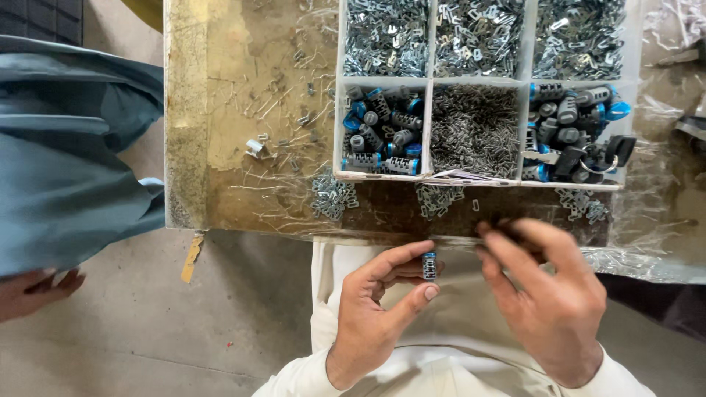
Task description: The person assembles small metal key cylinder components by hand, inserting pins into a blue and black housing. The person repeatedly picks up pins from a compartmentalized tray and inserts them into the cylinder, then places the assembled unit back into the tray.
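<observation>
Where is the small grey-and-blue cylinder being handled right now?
In the head view, the small cylinder is pinched in the left hand fingertips, low centre, just below the table edge and beside the right hand.

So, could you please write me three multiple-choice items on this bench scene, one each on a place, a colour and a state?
1. Where does the compartment tray sit?
A. on the worktable
B. on the floor
C. on the person's lap

2. What colour is the end of the small ribbed cylinder?
A. red
B. blue
C. yellow

3. How is that cylinder held?
A. lying loose on the table
B. gripped in the right hand
C. pinched in the left hand's fingertips

Answers: 1 A, the tray rests on the worktable. 2 B, its top end is blue. 3 C, the left hand pinches it, while the right hand reaches to the table edge.
</observation>
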